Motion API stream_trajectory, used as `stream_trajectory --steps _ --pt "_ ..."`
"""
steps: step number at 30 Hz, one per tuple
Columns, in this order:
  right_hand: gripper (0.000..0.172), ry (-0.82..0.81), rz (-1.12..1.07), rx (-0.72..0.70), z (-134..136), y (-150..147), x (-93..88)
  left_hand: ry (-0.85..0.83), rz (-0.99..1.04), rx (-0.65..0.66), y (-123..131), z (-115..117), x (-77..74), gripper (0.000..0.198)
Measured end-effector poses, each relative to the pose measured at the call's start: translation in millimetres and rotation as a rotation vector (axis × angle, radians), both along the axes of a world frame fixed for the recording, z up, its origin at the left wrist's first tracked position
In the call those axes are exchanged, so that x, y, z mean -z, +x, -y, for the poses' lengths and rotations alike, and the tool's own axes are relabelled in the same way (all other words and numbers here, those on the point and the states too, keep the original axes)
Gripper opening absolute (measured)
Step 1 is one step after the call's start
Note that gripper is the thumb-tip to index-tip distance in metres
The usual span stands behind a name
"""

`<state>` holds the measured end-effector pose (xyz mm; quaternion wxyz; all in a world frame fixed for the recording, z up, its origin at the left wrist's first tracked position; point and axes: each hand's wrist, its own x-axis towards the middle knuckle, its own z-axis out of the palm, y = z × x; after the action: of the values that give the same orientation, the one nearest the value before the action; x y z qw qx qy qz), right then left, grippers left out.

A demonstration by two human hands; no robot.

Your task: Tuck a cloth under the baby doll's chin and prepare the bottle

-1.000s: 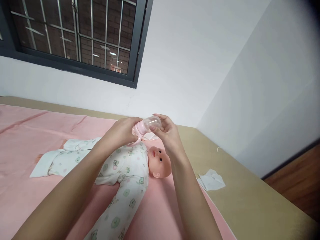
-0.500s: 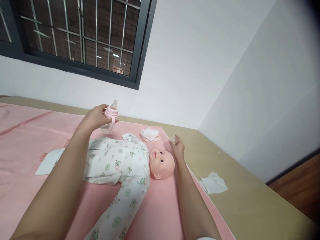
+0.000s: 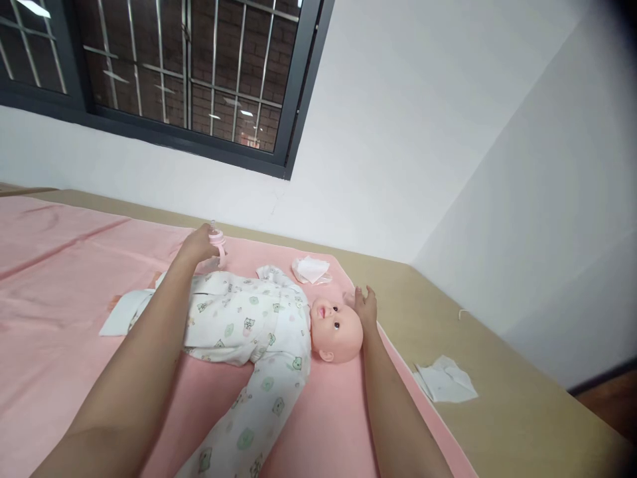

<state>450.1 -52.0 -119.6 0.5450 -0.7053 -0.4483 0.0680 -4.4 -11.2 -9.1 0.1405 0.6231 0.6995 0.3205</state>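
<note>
A baby bottle [image 3: 217,240] with a pink collar, pink handle and clear nipple is in my left hand [image 3: 198,244], low over the mat on the doll's far side. My fingers wrap round it, hiding much of its body. The baby doll [image 3: 249,318] lies face up in white pyjamas with a green print, its bare head [image 3: 341,332] to the right. Close beside the top of that head, my right hand [image 3: 367,308] has its fingers apart. A faint clear shape by those fingertips is too indistinct to make out fully.
A pink mat [image 3: 60,279] covers much of the wooden surface [image 3: 497,358]. Beyond the doll's shoulder sits a packet of white tissues [image 3: 311,269]. A crumpled white sheet [image 3: 446,380] lies at right. White walls and a barred window [image 3: 199,73] stand behind.
My left hand has lowered the bottle toward the mat. My right hand has come down and spread its fingers, letting go of the small clear cap. The view has shifted slightly.
</note>
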Motion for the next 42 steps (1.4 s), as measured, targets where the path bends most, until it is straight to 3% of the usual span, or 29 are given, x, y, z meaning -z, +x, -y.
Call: stream_trajectory --steps 5,12,24,42 --pt "0.088 -0.009 -0.016 0.064 4 -2 -5.0 -0.044 -0.121 -0.068 1 -6 15.0 0.058" --pt "0.085 -0.023 -0.029 0.103 5 -3 -7.5 -0.102 -0.148 -0.074 2 -9 22.4 0.061" --pt "0.075 0.001 -0.031 0.096 -1 3 0.1 -0.185 -0.141 -0.017 7 -4 15.7 0.069" --pt "0.067 0.019 -0.058 0.119 -3 7 4.4 -0.251 -0.141 -0.003 -3 -10 17.0 0.081"
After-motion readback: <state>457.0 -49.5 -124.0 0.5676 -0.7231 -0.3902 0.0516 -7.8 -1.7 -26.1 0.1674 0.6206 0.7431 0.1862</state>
